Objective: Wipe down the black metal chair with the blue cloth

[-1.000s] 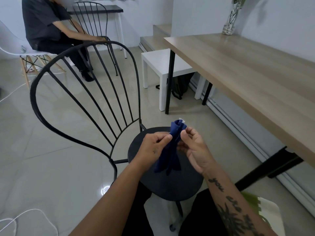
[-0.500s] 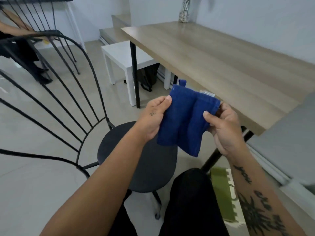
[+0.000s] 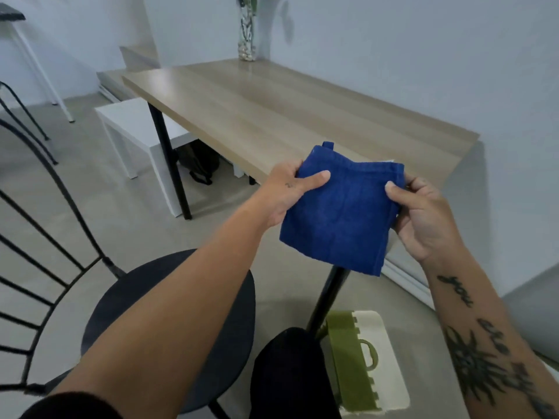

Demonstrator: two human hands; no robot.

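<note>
A folded blue cloth (image 3: pixel 341 213) hangs in the air in front of me, over the near edge of the wooden table. My left hand (image 3: pixel 287 192) pinches its upper left corner with the thumb on the front face. At the cloth's upper right corner, my right hand (image 3: pixel 420 216) pinches the edge. The black metal chair (image 3: pixel 127 303) stands at lower left, below my left forearm, with its round seat partly hidden by that arm and its thin backrest rods at the far left. Neither hand touches the chair.
A long wooden table (image 3: pixel 272 116) on black legs fills the middle, with a glass vase (image 3: pixel 247 34) at its far end. A white side table (image 3: pixel 127 128) and a dark bag (image 3: pixel 199 164) sit beneath it. A green and cream box (image 3: pixel 363 364) lies on the floor by my knee.
The cloth went from bunched over the seat to spread flat between both hands, raised and carried right toward the table. My view swung right, away from the chair back and the seated person.
</note>
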